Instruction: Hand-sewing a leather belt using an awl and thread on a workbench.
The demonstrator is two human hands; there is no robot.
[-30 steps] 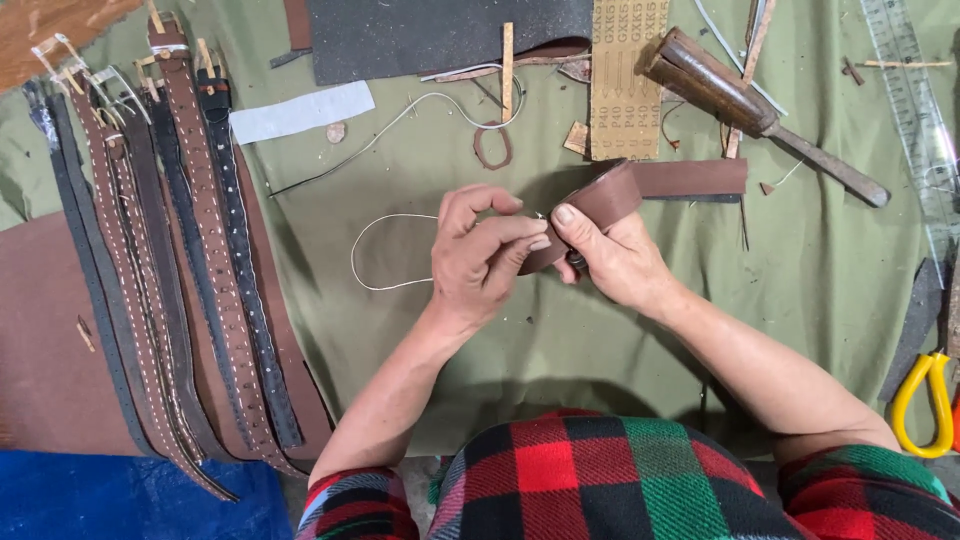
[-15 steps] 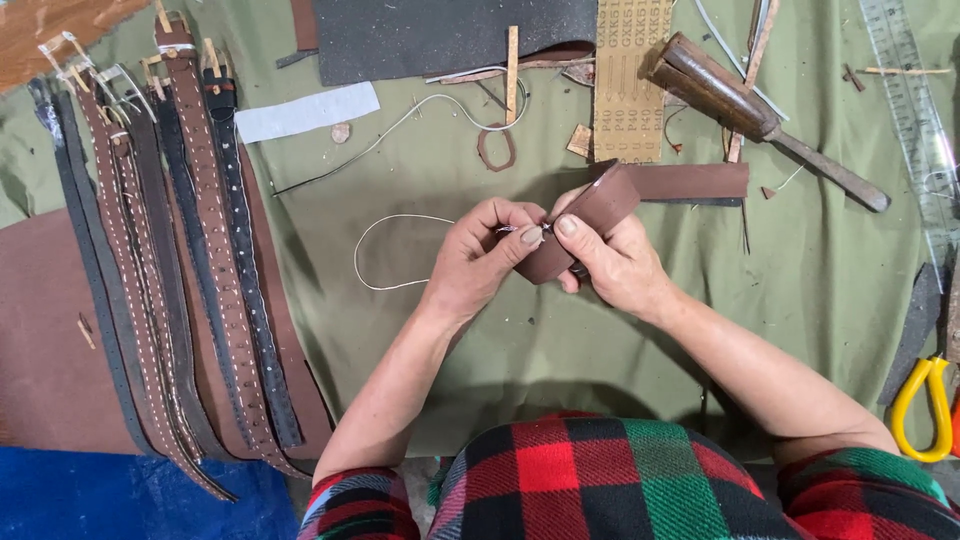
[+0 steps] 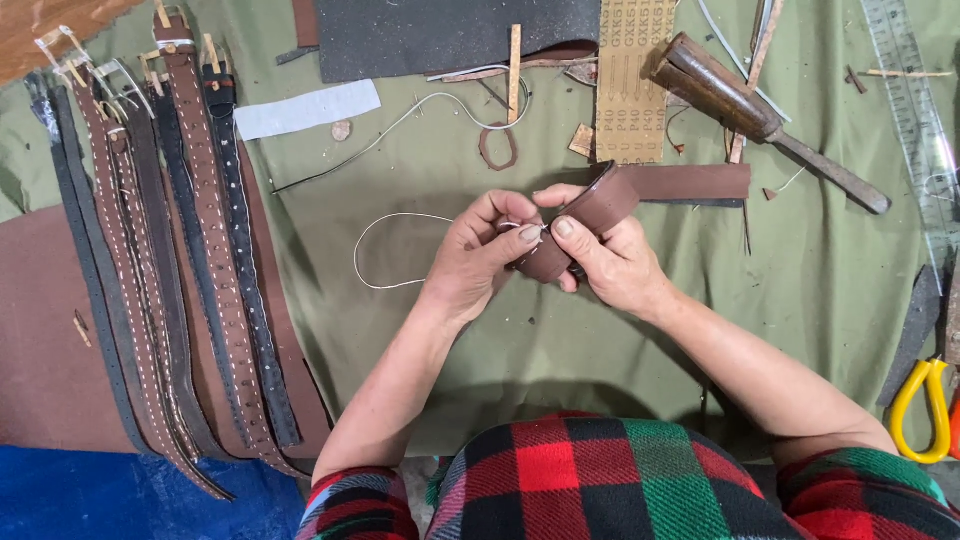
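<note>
Two hands meet over the middle of the bench, and between them I see a folded brown leather strap [image 3: 600, 210] held just above the olive-green cloth [image 3: 450, 330]. My right hand [image 3: 610, 262] wraps the strap's looped end from below, thumb pressed on top, fingers [image 3: 566, 228] clenched around the leather. The strap's free length runs away to the right and lies flat on the cloth. My left hand [image 3: 478, 255] comes in from the other side, its thumb and forefinger pinched shut on a thin white thread [image 3: 385, 250] right at the strap's fold; I cannot tell whether a needle sits in that pinch. The thread curls out to the left in an open loop resting on the cloth. Both forearms angle up from the lower edge, wrists bent inward, sleeves in red, green and black plaid.

Beyond the hands lies a wooden-handled metal tool [image 3: 760, 115], well apart to the upper right, beside a tan strip of sandpaper [image 3: 630, 80]. A row of dark and brown stitched leather belts [image 3: 190, 280] with buckles lies along the left. Yellow-handled pliers [image 3: 920, 410] sit at the right edge.
</note>
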